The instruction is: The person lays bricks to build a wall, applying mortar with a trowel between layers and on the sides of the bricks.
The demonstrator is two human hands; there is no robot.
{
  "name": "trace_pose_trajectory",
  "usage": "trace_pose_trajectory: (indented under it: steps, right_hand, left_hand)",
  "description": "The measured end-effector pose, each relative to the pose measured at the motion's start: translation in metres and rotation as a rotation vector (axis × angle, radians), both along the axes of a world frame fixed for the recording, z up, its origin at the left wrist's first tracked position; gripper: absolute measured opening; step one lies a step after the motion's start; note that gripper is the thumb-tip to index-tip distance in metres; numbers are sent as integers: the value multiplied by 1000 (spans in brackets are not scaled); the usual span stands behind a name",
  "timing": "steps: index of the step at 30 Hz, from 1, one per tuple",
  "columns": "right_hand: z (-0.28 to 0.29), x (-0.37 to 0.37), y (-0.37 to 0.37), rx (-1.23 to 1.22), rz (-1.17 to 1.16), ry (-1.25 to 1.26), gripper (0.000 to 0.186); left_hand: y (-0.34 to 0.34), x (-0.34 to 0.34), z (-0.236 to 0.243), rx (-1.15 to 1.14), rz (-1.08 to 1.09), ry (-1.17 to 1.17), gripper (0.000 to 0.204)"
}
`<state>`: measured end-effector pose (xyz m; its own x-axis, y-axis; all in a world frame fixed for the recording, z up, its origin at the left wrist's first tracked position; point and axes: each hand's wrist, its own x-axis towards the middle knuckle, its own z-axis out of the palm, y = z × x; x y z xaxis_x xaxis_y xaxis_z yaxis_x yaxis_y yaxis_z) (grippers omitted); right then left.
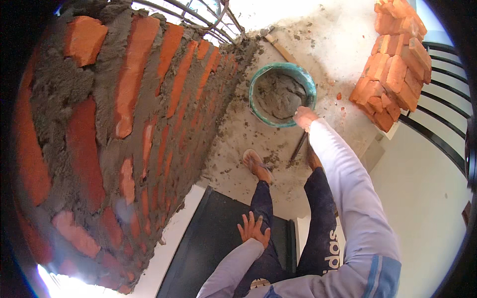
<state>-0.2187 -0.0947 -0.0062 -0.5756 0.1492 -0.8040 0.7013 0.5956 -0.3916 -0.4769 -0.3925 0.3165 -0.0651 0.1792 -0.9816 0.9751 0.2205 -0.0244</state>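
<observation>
Grey wet mortar point(278, 94) sits in 1 round teal plastic bucket point(299, 75). Right hand point(305, 118): fingers curled at bucket, can't tell what's held. Left hand point(254, 231): fingers spread on navy trouser leg point(262, 201). Scooping mid-bucket likely cleanest.

Building site — mortared brick wall point(134, 74), stacked bricks point(395, 69), mortar bucket point(257, 113)

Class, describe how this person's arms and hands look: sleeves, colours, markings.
The left sleeve and right sleeve are long and pale grey-lavender; a blue band with a pale stripe crosses the right one's upper part. The left hand and right hand wear no gloves.
</observation>
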Motion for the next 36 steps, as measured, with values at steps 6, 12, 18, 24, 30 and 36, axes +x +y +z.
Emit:
trace_pose_trajectory:
  steps: [6,12,18,24,30,36]
  right_hand:
    - [76,-38,-3,151,-955,13,25]
    - [37,-33,2,-304,-1275,157,31]
    - [38,-1,-27,-659,-1559,378,33]
    - [107,41,-28,-677,-1626,387,44]
    - [332,98,-7,-768,-1275,384,35]
    - [588,89,89,-691,-856,386,38]
  left_hand:
    - [3,-5,1,4,-12,16,62]
    - [-13,-10,-6,161,7,-3,63]
    - [-17,2,-7,121,70,7,63]
    - [-24,19,-15,139,103,44,60]
    - [-27,39,39,507,205,44,57]
    - [0,34,65,793,820,-58,57]
